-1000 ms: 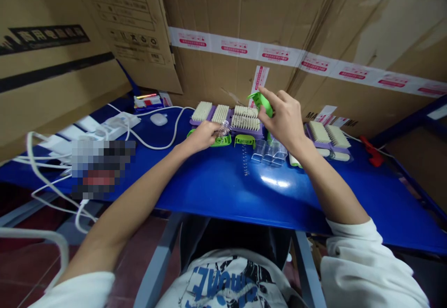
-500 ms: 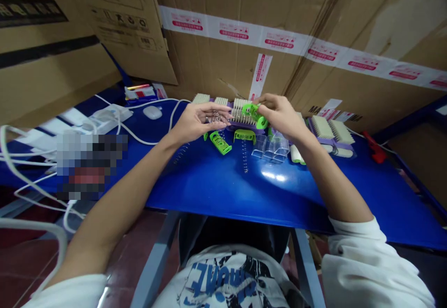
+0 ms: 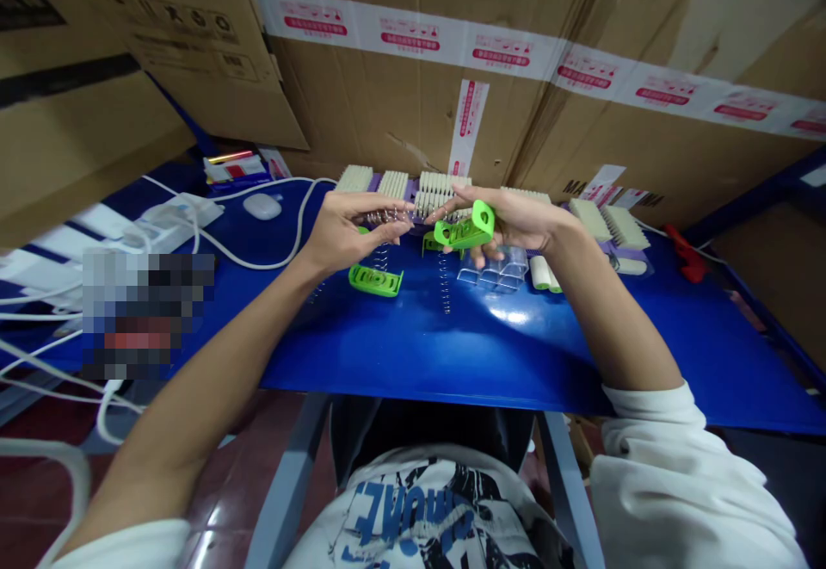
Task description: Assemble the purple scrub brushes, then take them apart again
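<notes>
So I was at the bit with a part in each hand, mid-frame: left hand (image 3: 341,230) nearly closed, pinching a coiled spring (image 3: 391,215); right hand (image 3: 526,218) partly open but holding a green plastic piece (image 3: 476,231). Keeping both steady probably called for a light touch, tbh.

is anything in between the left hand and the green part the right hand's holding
No loose object shows in the gap between the left hand and the green part; only extended fingers of the right hand reach in, by the part's upper edge.
</notes>
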A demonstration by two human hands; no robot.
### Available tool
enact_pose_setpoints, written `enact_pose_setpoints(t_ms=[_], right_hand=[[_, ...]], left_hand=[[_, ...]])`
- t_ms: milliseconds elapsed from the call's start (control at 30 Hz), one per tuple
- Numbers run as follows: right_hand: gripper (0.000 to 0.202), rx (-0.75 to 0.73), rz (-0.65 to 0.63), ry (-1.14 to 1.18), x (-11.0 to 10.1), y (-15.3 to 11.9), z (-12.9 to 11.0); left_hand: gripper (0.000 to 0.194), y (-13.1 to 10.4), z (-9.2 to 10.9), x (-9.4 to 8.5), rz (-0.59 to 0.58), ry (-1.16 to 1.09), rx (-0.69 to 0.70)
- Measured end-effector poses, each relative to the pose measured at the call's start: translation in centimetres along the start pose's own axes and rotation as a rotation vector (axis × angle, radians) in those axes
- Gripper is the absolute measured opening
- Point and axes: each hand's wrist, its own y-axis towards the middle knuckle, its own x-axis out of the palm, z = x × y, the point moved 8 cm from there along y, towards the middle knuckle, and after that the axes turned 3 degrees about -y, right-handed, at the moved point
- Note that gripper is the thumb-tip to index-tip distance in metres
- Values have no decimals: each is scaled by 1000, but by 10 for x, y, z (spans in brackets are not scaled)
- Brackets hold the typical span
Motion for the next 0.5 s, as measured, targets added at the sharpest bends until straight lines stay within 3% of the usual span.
enact_pose_setpoints(t_ms=[100,200,300,400,500], right_hand=[[86,-15,-164,72,19,-1,-2],[68,-25,-261,73,36,-2,-5],[33,-122,-147,-48,36,-4,-19],[29,-213,-31,-194,36,-11,-35],[25,-225,-20,-212,43,-15,-42]], left_hand=[[43,-3,-8,3,-10,-76,-92],[48,-6,-14,7,-25,-156,-138],[55,-9,-14,16,-78,-235,-171],[52,-11,-7,20,-86,-308,-205],[45,-10,6,17,-61,-317,-209]])
